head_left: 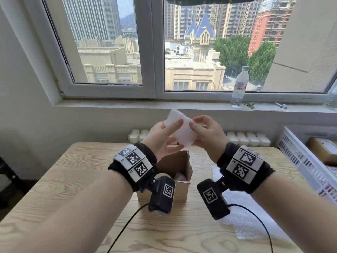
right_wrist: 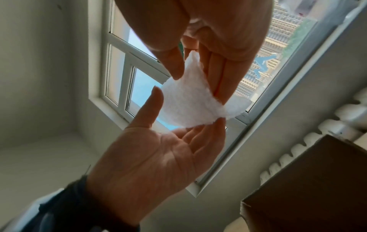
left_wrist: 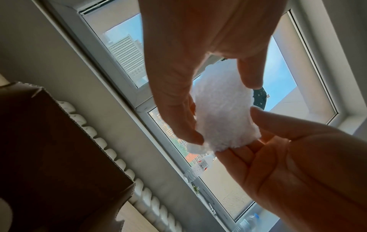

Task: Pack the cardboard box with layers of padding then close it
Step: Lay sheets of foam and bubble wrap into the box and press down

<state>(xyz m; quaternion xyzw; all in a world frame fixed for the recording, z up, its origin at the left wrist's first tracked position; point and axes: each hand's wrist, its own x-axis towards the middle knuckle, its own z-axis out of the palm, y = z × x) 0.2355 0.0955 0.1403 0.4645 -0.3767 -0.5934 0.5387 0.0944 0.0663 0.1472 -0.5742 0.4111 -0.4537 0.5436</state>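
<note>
Two hands, left hand (head_left: pixel 164 137) and right hand (head_left: pixel 207 132), each pinch one white foam pad (head_left: pixel 180 128) above one open cardboard box (head_left: pixel 175 172).

High-rise room: radiator (head_left: pixel 244 138), city-view window (head_left: pixel 145 46), wooden table (head_left: pixel 73 189).

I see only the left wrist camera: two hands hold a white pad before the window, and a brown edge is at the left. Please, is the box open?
Observer: Yes. In the head view the box stands open on the table, below the left hand and right hand, which hold the pad.
Operator: Is something inside it already?
Observer: Some white material shows inside; I cannot tell what kind.
Operator: Is more padding ready?
Observer: A clear bubble-wrap sheet lies on the table, right of the box.
</note>
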